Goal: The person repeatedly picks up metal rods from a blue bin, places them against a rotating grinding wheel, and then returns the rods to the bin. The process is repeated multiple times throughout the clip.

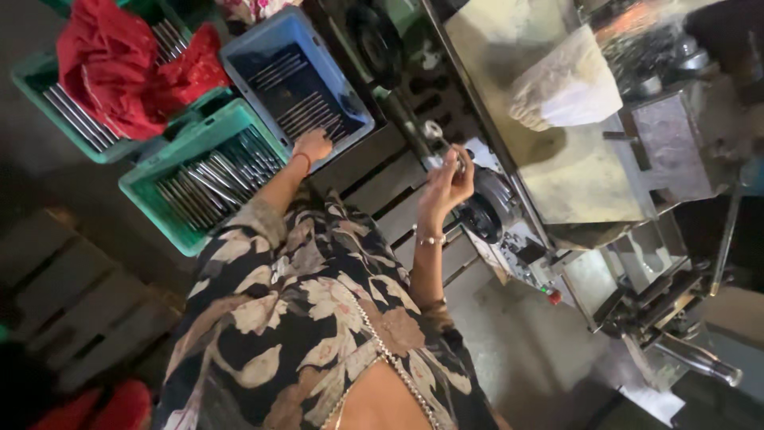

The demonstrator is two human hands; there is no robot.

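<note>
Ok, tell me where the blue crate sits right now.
In the head view, the blue crate sits upper left of centre, between the green crates and the machine, with the left hand at its near edge.

Garment: loose, dark ground, large floral print in cream and tan-brown. Sleeves wide, same print, ending near elbow. Thin pale chain or beaded trim running diagonally down garment front. Left hand (313,145): thin red thread band at wrist. Right hand (447,181): pale beaded bracelet at wrist; second darker bangle further up forearm, detail unclear.
</note>
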